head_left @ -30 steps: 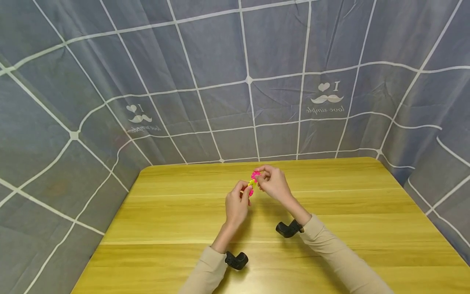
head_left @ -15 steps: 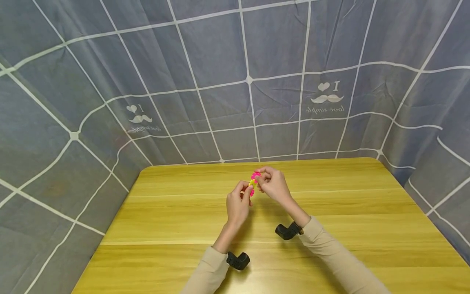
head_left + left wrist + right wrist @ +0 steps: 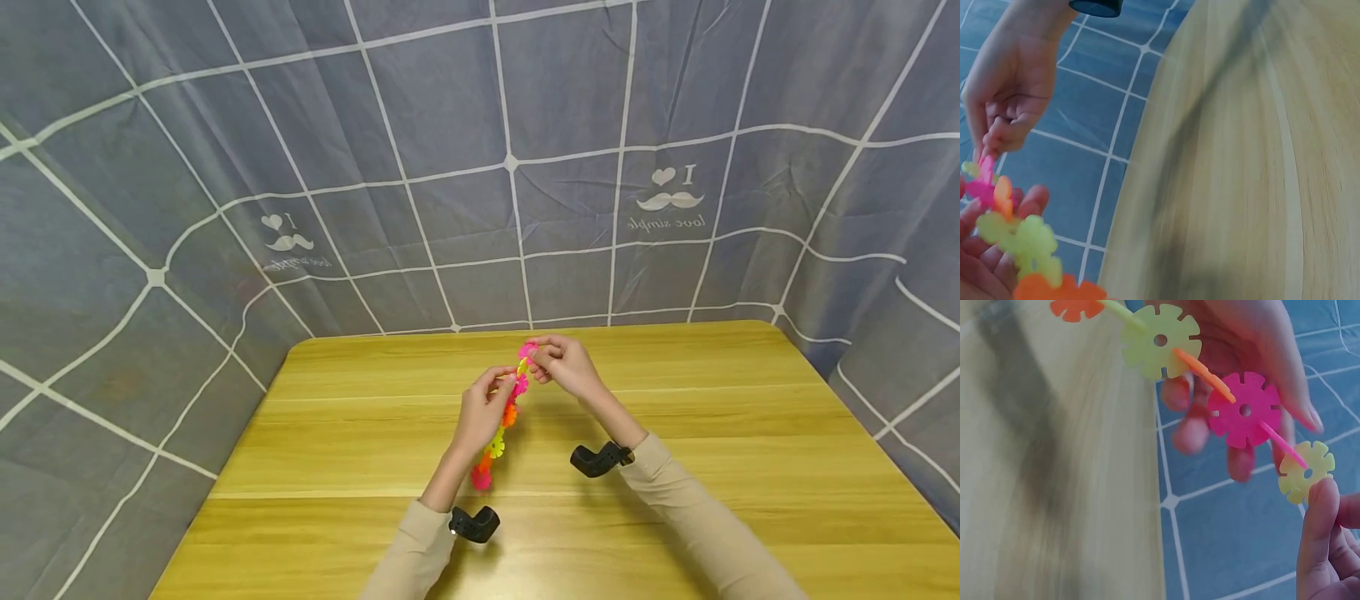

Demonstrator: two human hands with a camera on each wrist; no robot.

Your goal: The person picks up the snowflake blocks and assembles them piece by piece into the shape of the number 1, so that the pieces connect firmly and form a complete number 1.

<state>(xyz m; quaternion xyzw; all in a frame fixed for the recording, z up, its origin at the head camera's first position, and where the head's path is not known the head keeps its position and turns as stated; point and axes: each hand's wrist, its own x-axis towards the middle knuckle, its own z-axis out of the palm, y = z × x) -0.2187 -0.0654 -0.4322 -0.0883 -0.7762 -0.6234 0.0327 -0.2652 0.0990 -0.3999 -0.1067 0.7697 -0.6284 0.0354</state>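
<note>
A chain of notched plastic snowflake discs, coloured pink, yellow and orange, slants down from my right hand. That hand pinches its upper end between thumb and fingers, at a yellow disc in the right wrist view; a pink disc shows there in the head view. My left hand lies close along the chain. Seen from the right wrist, its thumb and fingers are spread around a pink disc, without a clear pinch. The chain's lower end, a pink disc, is near the left wrist.
The yellow wood-grain table spreads beneath both hands. A grey curtain with white grid lines surrounds its back and sides. Black wrist cameras jut inward from both forearms.
More of the chain shows below the left hand, several discs that were hidden before. The right hand has shifted slightly right. The left hand has moved slightly left.
</note>
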